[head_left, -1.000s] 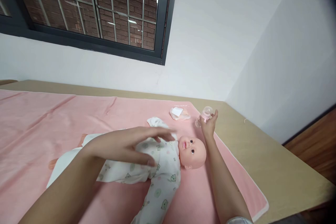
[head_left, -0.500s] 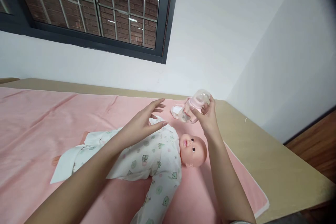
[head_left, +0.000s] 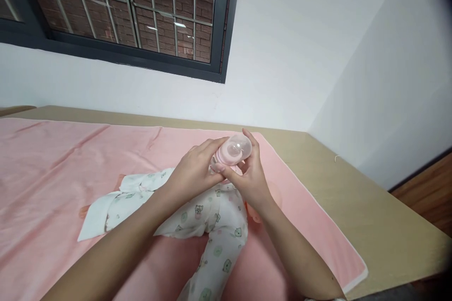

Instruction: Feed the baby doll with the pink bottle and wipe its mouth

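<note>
A baby doll [head_left: 212, 218] in a white printed romper lies on a pink towel [head_left: 52, 164]; its head is mostly hidden behind my right wrist. Both my hands meet above the doll's chest around a small baby bottle [head_left: 233, 149] with a pink collar and clear domed cap. My left hand [head_left: 194, 171] wraps the bottle's body from the left. My right hand [head_left: 247, 176] grips it from the right, thumb up beside the cap.
The towel covers a tan table [head_left: 370, 216] that runs into a corner of white walls. A dark-framed barred window [head_left: 123, 14] sits above the far edge. Wooden floor [head_left: 427, 197] shows at the right.
My right hand picked the bottle up from the towel's far right corner and brought it left over the doll. My left hand rose from the doll's chest and closed on the bottle.
</note>
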Action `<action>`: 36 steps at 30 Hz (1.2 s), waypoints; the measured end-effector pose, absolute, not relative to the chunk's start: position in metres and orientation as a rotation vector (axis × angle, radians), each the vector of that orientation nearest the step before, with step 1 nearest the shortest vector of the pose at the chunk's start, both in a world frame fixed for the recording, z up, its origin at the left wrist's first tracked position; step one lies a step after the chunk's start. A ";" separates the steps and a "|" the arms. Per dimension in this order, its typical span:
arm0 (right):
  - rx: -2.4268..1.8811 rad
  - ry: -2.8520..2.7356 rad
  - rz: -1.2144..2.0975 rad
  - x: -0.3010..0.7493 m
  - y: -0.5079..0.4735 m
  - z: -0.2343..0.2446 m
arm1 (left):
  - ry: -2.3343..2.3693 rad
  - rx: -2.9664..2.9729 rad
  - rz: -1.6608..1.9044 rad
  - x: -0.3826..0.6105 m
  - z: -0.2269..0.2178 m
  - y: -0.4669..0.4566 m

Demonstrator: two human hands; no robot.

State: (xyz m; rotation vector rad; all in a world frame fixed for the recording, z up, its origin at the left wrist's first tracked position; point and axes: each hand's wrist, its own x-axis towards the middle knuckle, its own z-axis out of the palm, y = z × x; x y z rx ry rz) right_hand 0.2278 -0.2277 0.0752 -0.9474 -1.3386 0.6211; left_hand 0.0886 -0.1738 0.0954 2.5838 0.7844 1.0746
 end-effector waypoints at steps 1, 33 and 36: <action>-0.950 -1.333 0.619 0.228 -0.227 0.074 | 0.787 2.588 1.066 0.089 0.095 -0.173; -2.227 -0.976 0.008 0.447 -0.139 -0.076 | 1.394 2.468 0.834 0.047 0.070 -0.073; -2.231 -0.908 0.090 0.451 -0.138 -0.081 | 1.483 2.437 0.762 0.040 0.063 -0.059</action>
